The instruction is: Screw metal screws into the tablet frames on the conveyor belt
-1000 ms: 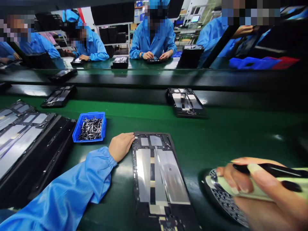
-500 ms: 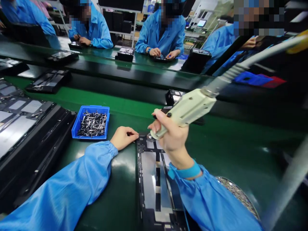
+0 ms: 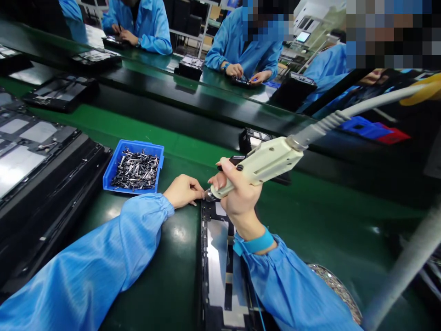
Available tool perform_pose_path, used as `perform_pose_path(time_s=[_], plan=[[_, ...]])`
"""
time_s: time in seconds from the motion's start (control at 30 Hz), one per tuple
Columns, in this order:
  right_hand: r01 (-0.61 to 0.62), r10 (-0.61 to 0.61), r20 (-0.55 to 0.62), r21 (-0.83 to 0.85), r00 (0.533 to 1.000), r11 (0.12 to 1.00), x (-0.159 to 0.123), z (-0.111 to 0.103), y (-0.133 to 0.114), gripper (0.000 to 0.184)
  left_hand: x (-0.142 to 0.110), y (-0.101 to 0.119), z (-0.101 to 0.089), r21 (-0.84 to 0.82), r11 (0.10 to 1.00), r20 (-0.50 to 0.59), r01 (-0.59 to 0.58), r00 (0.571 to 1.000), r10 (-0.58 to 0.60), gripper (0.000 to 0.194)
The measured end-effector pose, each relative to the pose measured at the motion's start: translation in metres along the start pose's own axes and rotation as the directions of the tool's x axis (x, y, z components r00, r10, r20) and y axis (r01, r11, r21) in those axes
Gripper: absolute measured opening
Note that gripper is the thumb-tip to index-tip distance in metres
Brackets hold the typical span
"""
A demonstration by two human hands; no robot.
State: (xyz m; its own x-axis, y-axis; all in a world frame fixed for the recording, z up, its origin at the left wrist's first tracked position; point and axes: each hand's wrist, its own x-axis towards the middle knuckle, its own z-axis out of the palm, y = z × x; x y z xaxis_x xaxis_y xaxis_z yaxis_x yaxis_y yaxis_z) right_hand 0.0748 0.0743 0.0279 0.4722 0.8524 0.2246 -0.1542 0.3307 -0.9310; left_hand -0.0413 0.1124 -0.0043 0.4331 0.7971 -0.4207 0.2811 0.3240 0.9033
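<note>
Along the left edge of the green bench (image 3: pixel 103 126) lies a black tray (image 3: pixel 51 202) of silver-backed panels, and just right of it sits a blue plastic bin (image 3: pixel 115 168) heaped with small metal parts (image 3: pixel 135 170). The left hand (image 3: pixel 183 191), out of a blue sleeve (image 3: pixel 86 257), rests with its fingers close together and slightly curled on the top left corner of a black tablet housing (image 3: pixel 217 262), which lies lengthwise near the bench's middle. Just right, the right hand (image 3: pixel 239 195) wraps around a cream electric screwdriver (image 3: pixel 262 161), its tip at that corner, beside the left fingertips; contact is hard to tell. A grey cable (image 3: pixel 330 122) rises from the tool toward the upper right. A round, studded tray (image 3: pixel 336 287) sits at the lower right.
</note>
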Motion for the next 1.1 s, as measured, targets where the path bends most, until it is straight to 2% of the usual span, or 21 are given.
perform_pose_path(time_s=[0.3,0.53,0.7,0.93,1.1], plan=[[-0.001,0.001,0.013,0.0,1.0,1.0,0.002,0.001,0.001,0.024,0.0,-0.001,0.001,0.008,1.0,0.023,-0.027,0.999,0.027,0.029],[-0.006,0.006,0.007,-0.019,1.0,1.0,0.001,0.003,0.0,0.025,0.0,-0.008,-0.001,0.085,0.993,0.031,-0.083,0.996,0.08,0.02],[-0.009,0.009,0.013,-0.017,1.0,1.0,0.001,0.002,0.0,0.026,-0.001,-0.007,-0.001,0.063,0.994,0.047,-0.091,0.995,0.088,0.021],[0.006,-0.003,0.069,-0.039,0.998,0.999,-0.002,0.003,-0.001,0.032,0.0,-0.005,-0.002,0.027,0.997,0.049,-0.072,0.996,0.07,0.023],[0.013,-0.009,0.093,-0.045,0.996,0.999,-0.002,0.004,0.01,0.039,-0.001,-0.007,-0.001,0.045,0.996,0.032,-0.08,0.996,0.078,0.021]])
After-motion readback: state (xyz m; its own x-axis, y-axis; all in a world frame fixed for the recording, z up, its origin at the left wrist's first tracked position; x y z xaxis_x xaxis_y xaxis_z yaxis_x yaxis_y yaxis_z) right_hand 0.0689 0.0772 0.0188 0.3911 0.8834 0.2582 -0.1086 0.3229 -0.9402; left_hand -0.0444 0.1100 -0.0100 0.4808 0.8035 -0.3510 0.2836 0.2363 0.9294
